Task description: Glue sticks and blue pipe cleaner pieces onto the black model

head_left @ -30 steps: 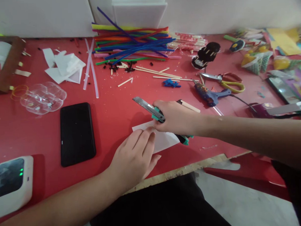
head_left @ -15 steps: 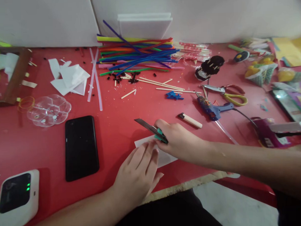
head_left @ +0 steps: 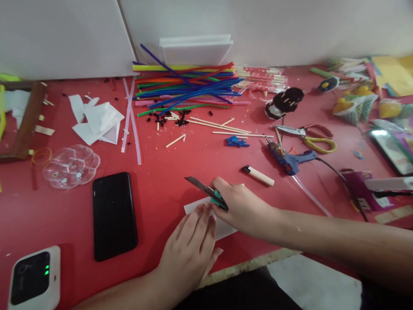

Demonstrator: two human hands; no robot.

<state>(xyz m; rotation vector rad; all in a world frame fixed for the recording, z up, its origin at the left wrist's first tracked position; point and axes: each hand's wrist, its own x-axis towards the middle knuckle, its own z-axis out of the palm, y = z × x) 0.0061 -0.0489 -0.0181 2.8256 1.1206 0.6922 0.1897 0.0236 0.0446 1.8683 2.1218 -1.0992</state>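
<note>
A piece of white paper (head_left: 226,230) lies near the table's front edge, partly covered by both hands. My left hand (head_left: 192,241) rests on it with fingers stretched out flat, its fingertips close to my right hand. In my right hand (head_left: 238,201) is a utility knife (head_left: 205,187) with a green handle, held in a closed grip. Its long dark blade sticks out past the paper toward the upper left. Most of the handle is hidden by my fingers. Just beyond the right hand lies a pale lighter (head_left: 258,176).
A black phone (head_left: 114,217) and a white device (head_left: 35,285) lie at left. Behind are paper scraps (head_left: 97,120), pipe cleaners (head_left: 190,88) and thin sticks (head_left: 222,126). To the right are scissors (head_left: 307,135) and a corded glue gun (head_left: 289,156).
The whole scene sits slightly lower in view, as the camera has tilted up a little. Both hands, the knife and the paper keep nearly the same places relative to each other.
</note>
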